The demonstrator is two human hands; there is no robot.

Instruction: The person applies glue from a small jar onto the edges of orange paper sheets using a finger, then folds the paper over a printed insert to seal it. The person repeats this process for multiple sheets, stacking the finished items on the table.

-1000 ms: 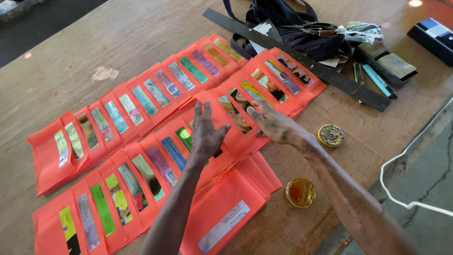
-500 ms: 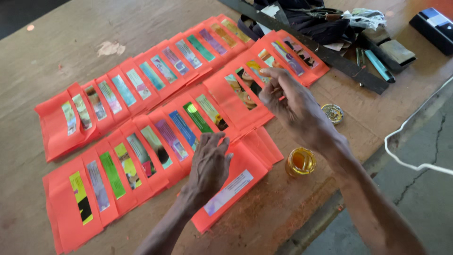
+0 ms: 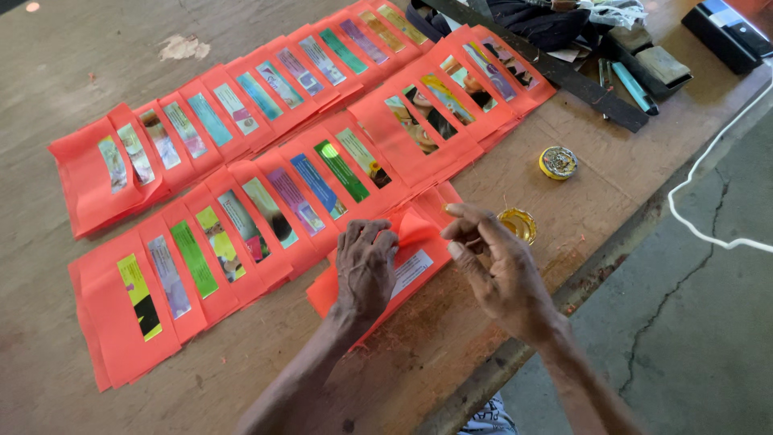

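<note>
Both hands [image 3: 366, 270] shifted nearer glue tin [image 3: 518, 224]

worn wooden table [image 3: 97, 64] beside cracked grey concrete floor [image 3: 692, 322]

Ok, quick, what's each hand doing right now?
Left hand: fingers curled, pressing down on the orange envelope.
Right hand: open, holding nothing, beside the envelope.
</note>
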